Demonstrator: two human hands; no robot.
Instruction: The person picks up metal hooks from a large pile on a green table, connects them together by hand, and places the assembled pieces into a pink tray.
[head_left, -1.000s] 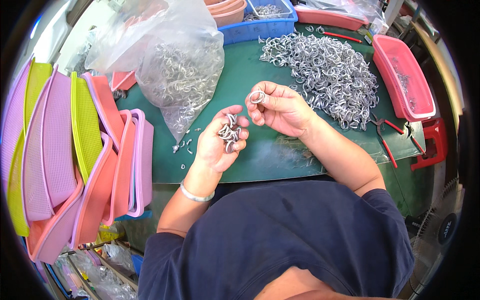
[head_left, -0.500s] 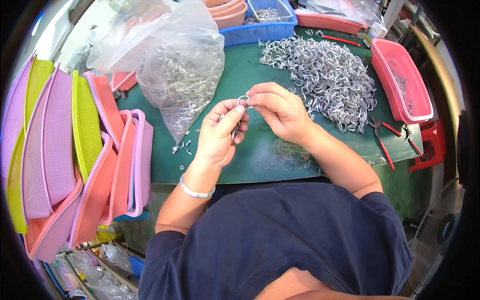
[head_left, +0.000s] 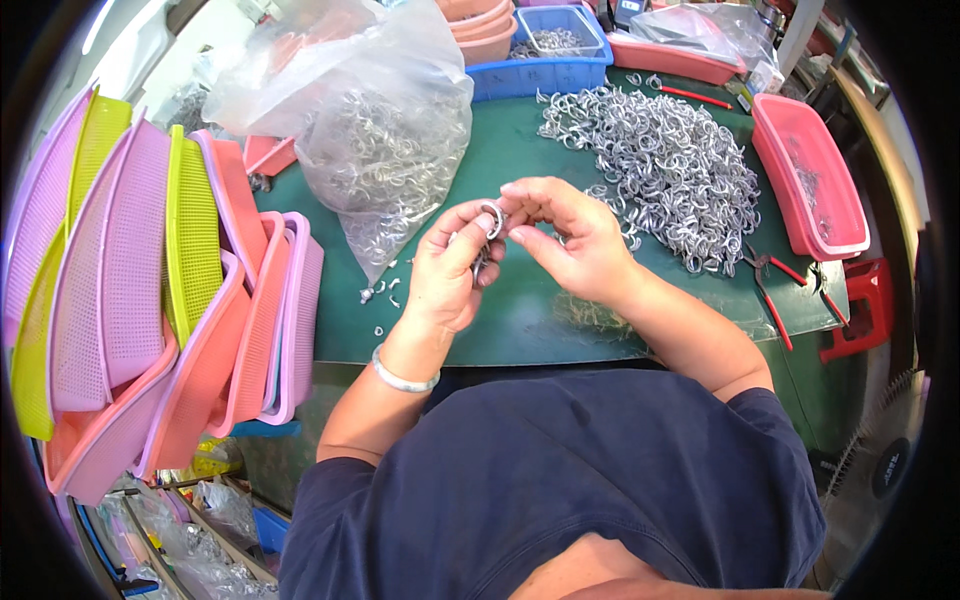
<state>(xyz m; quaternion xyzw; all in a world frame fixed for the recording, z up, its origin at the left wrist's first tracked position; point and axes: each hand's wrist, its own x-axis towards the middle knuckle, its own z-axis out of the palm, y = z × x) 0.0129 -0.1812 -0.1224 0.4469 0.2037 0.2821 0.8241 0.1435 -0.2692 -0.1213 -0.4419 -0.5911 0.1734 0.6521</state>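
A silvery metal ring (head_left: 495, 217) stands pinched between the thumb and forefinger of my left hand (head_left: 447, 268). More metal pieces show among that hand's curled lower fingers, partly hidden. Close by on the right is my right hand (head_left: 578, 243), its thumb and forefinger parted with nothing visible between them. The fingertips of the two hands nearly meet. Beyond my right hand lies a big heap of similar metal rings (head_left: 675, 170) on the green tabletop (head_left: 520, 325). A clear plastic bag (head_left: 400, 150) full of rings rests beyond my left hand.
Nested purple, green and coral plastic baskets (head_left: 195, 240) lean at the left. A pink tray (head_left: 800, 180) and red-handled pliers (head_left: 770, 300) lie right. A blue bin (head_left: 540, 75) stands at the back. Small metal bits (head_left: 393, 290) are scattered near the bag.
The right thumb and forefinger have come off the ring and spread apart. The ring now sits tilted in the left pinch. The whole view has shifted slightly.
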